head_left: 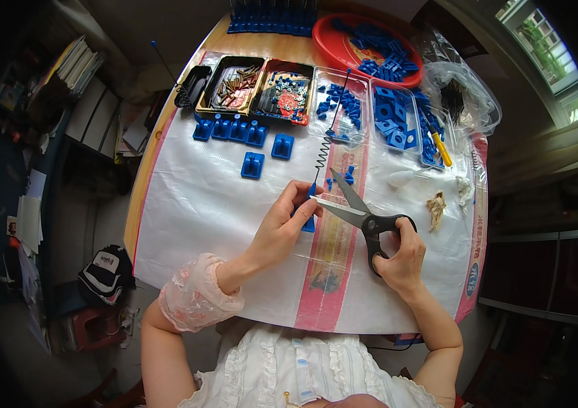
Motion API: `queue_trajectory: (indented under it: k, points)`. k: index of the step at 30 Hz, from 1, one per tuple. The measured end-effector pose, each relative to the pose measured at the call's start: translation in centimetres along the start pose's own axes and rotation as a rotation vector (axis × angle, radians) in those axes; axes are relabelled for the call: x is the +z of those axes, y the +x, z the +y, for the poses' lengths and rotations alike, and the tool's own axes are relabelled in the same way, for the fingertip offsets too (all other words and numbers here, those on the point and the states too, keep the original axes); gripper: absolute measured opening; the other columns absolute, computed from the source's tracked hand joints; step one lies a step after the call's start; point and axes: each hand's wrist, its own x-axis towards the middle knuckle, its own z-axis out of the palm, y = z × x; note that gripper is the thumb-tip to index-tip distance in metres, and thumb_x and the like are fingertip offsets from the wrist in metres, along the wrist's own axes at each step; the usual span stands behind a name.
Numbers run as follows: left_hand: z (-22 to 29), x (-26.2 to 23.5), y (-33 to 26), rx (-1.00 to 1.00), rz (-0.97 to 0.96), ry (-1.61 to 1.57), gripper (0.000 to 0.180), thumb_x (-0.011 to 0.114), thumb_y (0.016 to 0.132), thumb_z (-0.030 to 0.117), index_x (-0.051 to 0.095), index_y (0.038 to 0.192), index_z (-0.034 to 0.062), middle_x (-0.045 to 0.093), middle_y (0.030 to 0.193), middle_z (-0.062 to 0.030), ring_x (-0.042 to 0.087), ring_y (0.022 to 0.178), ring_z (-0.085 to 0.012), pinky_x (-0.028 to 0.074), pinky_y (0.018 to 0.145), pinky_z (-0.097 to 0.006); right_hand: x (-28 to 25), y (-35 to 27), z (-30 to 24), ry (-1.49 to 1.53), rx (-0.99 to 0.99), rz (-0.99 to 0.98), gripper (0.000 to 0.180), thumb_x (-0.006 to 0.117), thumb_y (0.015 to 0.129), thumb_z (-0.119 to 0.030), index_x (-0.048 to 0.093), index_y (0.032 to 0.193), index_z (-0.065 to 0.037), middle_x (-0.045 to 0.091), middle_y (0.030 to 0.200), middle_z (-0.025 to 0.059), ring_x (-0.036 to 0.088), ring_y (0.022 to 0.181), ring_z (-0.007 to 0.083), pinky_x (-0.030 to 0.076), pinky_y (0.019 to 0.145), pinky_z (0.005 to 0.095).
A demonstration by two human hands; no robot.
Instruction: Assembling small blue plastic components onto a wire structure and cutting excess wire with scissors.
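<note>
My left hand [276,230] pinches a blue plastic piece with a base [308,225], partly hidden by the fingers. From its top rises a thin black wire [323,151], coiled like a spring partway and straight above, ending in a blue tip. In my right hand [403,264] is a pair of scissors [370,224] with black handles, fingers through the loops. The scissor blades stand apart; the lower one reaches the left fingertips and the blue piece, though whether it touches cannot be told. Just beyond the blades lie a few small blue bits [348,175].
Farther back stand black trays of brown screws [240,85] and nuts [287,95], clear boxes of blue parts [395,119], and a red basin [323,51]. Several blue blocks [253,165] sit left of centre. A yellow-handled screwdriver [442,151] and a crumpled beige scrap [436,209] lie right.
</note>
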Motion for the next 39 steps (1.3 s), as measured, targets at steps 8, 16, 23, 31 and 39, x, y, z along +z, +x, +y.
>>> queue_trajectory:
  k: [8,16,23,31,39]
  points:
    - [0.12,-0.03,0.04,-0.005,0.014,0.044,0.023,0.046,0.105,0.014,0.051,0.121,-0.0014,0.06,0.102,-0.0045,0.055,0.094,-0.0096,0.046,0.087,-0.025,-0.06,-0.11,-0.02,-0.028,0.01,0.01,0.049,0.073,0.054,-0.007,0.051,0.098,-0.001,0.055,0.08,0.0136,0.058,0.072,0.0337,0.045,0.065,0.0417]
    - [0.09,0.03,0.01,-0.023,0.006,0.032,0.025,0.045,0.105,0.014,0.052,0.122,-0.0019,0.06,0.099,-0.0041,0.056,0.093,-0.0094,0.046,0.087,-0.025,-0.16,-0.06,-0.08,-0.037,0.004,0.001,0.049,0.073,0.055,-0.008,0.051,0.098,-0.001,0.056,0.08,0.0134,0.058,0.072,0.0336,0.045,0.064,0.0414]
    - [0.07,0.01,0.05,-0.035,0.002,0.035,0.025,0.045,0.105,0.015,0.054,0.122,-0.0014,0.06,0.097,-0.0027,0.056,0.091,-0.0087,0.046,0.085,-0.024,-0.12,0.03,-0.07,-0.026,-0.004,0.008,0.048,0.073,0.055,-0.008,0.051,0.097,-0.001,0.055,0.079,0.0134,0.058,0.071,0.0337,0.045,0.064,0.0418]
    - [0.38,0.03,0.05,-0.047,0.0,0.041,0.024,0.044,0.105,0.014,0.057,0.119,-0.0007,0.058,0.09,-0.0011,0.055,0.086,-0.0067,0.046,0.081,-0.023,-0.19,-0.05,-0.08,-0.032,0.005,-0.003,0.049,0.073,0.055,-0.008,0.051,0.098,-0.001,0.055,0.078,0.0134,0.058,0.071,0.0338,0.044,0.063,0.0418]
    - [0.32,0.04,0.04,-0.047,0.016,0.061,0.024,0.045,0.105,0.016,0.058,0.118,0.001,0.058,0.084,0.0009,0.054,0.081,-0.0046,0.043,0.073,-0.021,-0.15,-0.02,-0.11,-0.035,0.004,0.003,0.048,0.074,0.055,-0.008,0.051,0.097,-0.001,0.055,0.079,0.0132,0.059,0.071,0.0332,0.045,0.063,0.0412]
